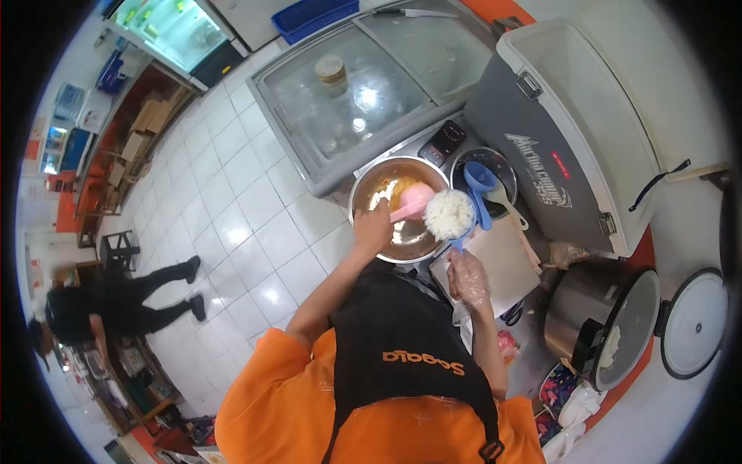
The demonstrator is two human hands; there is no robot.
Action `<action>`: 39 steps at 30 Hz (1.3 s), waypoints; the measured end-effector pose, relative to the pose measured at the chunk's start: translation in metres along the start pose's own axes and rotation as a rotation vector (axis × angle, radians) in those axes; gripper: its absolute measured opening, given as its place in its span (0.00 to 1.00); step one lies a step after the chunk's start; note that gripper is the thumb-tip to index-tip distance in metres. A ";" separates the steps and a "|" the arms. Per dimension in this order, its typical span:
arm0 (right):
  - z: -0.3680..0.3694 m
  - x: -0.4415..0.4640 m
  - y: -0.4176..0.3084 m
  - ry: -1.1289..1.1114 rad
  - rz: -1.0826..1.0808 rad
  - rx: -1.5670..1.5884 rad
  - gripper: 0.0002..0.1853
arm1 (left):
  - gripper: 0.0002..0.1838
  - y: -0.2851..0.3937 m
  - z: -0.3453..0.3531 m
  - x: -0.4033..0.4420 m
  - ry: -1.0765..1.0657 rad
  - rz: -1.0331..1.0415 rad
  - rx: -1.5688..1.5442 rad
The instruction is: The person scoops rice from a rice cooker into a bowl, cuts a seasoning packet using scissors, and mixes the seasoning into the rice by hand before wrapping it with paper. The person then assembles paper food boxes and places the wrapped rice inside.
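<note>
My left hand [373,224] is closed around the handle of a pink ladle [416,196], whose bowl end sits inside a wide steel bowl [357,189] with some yellow-brown food at the bottom. In a clear plastic glove, my right hand [469,278] grips the handle of a blue scoop [457,244]. A rounded mound of white rice [449,215] fills that scoop, by the steel bowl's right rim. Below it lies a stack of brown wrapping paper [506,274]. A second blue ladle [481,178] and a pale rice paddle [508,209] rest in a dark-looking pot [504,158].
A large rice cooker [568,317] stands at right, its lid [696,325] swung open. Behind are a grey cooler box [533,147], a black scale [443,143] and a glass-topped freezer [340,100]. Scissors [512,313] lie near the paper. Another person [116,309] stands far left.
</note>
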State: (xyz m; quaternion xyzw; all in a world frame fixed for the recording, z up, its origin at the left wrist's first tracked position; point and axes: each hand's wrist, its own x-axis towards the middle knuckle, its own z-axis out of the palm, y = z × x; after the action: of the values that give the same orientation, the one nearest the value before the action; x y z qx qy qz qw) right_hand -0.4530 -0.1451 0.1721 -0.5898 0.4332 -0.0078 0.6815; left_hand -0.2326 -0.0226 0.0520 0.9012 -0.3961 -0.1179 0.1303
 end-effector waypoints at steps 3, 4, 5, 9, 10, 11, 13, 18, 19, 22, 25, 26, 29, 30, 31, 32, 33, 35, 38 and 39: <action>0.002 0.024 0.061 0.160 -0.131 -0.327 0.24 | 0.16 -0.003 -0.039 -0.006 -0.025 -0.008 -0.090; 0.008 0.020 0.051 0.224 -0.184 -0.406 0.23 | 0.14 -0.008 -0.049 -0.011 -0.041 -0.008 -0.121; 0.009 0.013 0.038 0.303 -0.179 -0.602 0.21 | 0.14 -0.013 -0.058 -0.014 -0.022 -0.008 -0.193; 0.026 0.020 0.016 0.448 -0.223 -0.690 0.16 | 0.14 -0.026 -0.105 -0.010 -0.167 -0.219 -0.608; 0.029 0.029 0.022 0.470 -0.253 -0.738 0.16 | 0.14 -0.027 -0.113 -0.008 -0.262 -0.329 -0.740; 0.030 0.036 0.027 0.489 -0.283 -0.786 0.16 | 0.14 -0.028 -0.115 -0.006 -0.242 -0.314 -0.783; 0.032 0.046 0.031 0.543 -0.386 -0.833 0.16 | 0.14 -0.035 -0.113 0.000 -0.266 -0.321 -0.811; 0.021 0.049 0.016 0.609 -0.520 -0.810 0.15 | 0.13 -0.034 -0.105 0.002 -0.252 -0.353 -0.894; 0.019 0.047 0.013 0.597 -0.488 -0.793 0.16 | 0.13 -0.033 -0.104 0.002 -0.256 -0.356 -0.865; 0.012 0.038 -0.013 0.518 -0.385 -0.750 0.15 | 0.12 -0.029 -0.107 -0.001 -0.257 -0.361 -0.810; 0.025 0.048 -0.032 0.357 -0.219 -0.763 0.14 | 0.11 -0.025 -0.120 -0.002 -0.243 -0.372 -0.825; 0.033 0.063 -0.020 0.295 -0.135 -0.807 0.15 | 0.11 -0.022 -0.126 -0.001 -0.237 -0.391 -0.847; 0.038 0.090 0.005 0.212 -0.119 -0.866 0.16 | 0.10 -0.024 -0.128 -0.003 -0.250 -0.367 -0.861; 0.036 0.094 0.007 0.207 -0.155 -0.876 0.17 | 0.10 -0.025 -0.127 -0.001 -0.258 -0.342 -0.860; 0.029 0.081 -0.012 0.230 -0.202 -0.826 0.18 | 0.11 -0.024 -0.128 0.000 -0.263 -0.332 -0.859; 0.017 0.061 -0.031 0.254 -0.245 -0.775 0.18 | 0.11 -0.022 -0.128 -0.003 -0.272 -0.322 -0.857; 0.005 0.038 -0.056 0.282 -0.286 -0.724 0.19 | 0.11 -0.020 -0.128 -0.004 -0.284 -0.309 -0.856; -0.027 -0.011 -0.086 0.339 -0.086 -0.608 0.21 | 0.11 -0.018 -0.119 -0.006 -0.329 -0.297 -0.836; -0.097 -0.088 -0.073 0.489 -0.162 -0.399 0.21 | 0.14 -0.029 -0.087 -0.010 -0.316 -0.272 -0.782; -0.121 -0.120 -0.065 0.608 -0.171 -0.451 0.21 | 0.15 -0.025 -0.083 -0.011 -0.278 -0.269 -0.753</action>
State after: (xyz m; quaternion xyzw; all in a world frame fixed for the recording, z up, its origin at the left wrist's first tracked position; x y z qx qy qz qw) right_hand -0.5681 -0.1990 0.3027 -0.7297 0.5555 -0.1434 0.3721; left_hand -0.1969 0.0134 0.1228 0.8098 -0.2182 -0.3909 0.3791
